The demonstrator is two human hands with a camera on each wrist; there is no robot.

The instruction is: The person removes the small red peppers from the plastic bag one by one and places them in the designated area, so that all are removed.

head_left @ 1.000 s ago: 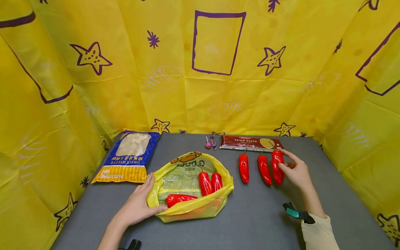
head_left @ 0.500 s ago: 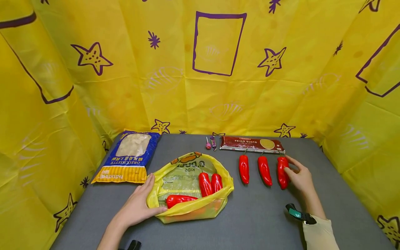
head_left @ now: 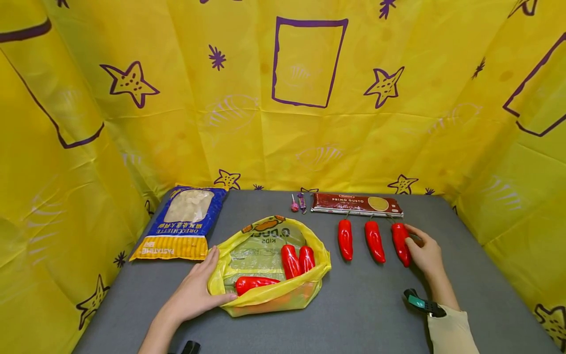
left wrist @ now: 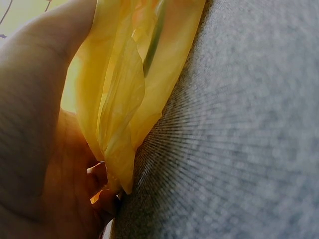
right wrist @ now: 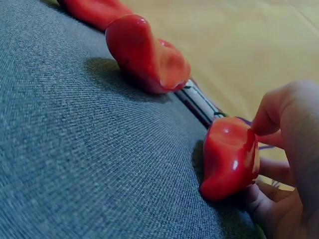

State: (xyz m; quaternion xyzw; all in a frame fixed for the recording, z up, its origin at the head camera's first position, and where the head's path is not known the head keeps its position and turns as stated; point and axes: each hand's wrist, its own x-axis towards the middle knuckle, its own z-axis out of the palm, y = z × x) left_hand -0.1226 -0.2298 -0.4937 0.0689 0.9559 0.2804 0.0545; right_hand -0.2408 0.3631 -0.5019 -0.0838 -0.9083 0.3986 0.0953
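Note:
My left hand (head_left: 192, 290) holds the left side of a yellow plastic bag (head_left: 316, 238), thumb along the front rim and fingers at the back. The bag's mouth gapes, and inside lie a red pepper (head_left: 255, 283) on its side and two more leaning at the right. In the left wrist view, bunched yellow plastic (left wrist: 119, 129) sits between thumb and fingers. On the right, my right hand (head_left: 426, 253) pinches the right side of the rightmost red pepper (head_left: 400, 243). That pepper (right wrist: 229, 159) is low over the grey cloth in the right wrist view.
Left of the held pepper lie a middle red pepper (head_left: 375, 242) and another red pepper (head_left: 345, 240). Behind them is a brown spaghetti pack (head_left: 336, 202). A lollipop (head_left: 294, 204) and a purple wrapped candy (head_left: 302, 201) lie nearby. A blue pasta bag (head_left: 185, 216) occupies the back left.
My right hand has shifted the rightmost pepper a little right and toward me, away from the spaghetti pack, and tilted it. The left hand and bag have stayed still.

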